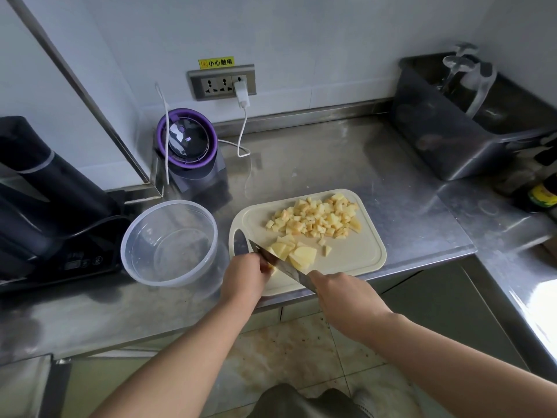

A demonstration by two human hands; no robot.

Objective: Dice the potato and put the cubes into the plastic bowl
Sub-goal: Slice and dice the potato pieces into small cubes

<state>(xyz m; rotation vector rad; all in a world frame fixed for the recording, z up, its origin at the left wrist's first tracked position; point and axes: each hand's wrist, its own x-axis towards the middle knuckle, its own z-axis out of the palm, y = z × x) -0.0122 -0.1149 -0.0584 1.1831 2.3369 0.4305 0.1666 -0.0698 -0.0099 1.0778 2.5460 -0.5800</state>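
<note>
A cream cutting board point(358, 257) lies on the steel counter. A heap of potato cubes point(319, 218) covers its far part. Nearer me lie larger uncut potato pieces point(298, 254). My right hand point(340, 297) grips the handle of a knife point(277, 260), whose blade slants left across those pieces. My left hand point(244, 276) is at the board's near left edge, fingers curled on a potato piece beside the blade. The clear plastic bowl point(168, 242) stands left of the board and holds no potato.
A purple-rimmed appliance point(188, 146) stands behind the bowl, its white cable running to a wall socket point(223, 82). A dark appliance point(45, 200) fills the left side. A grey tub point(470, 122) sits at the back right, bottles point(542, 191) at the right edge.
</note>
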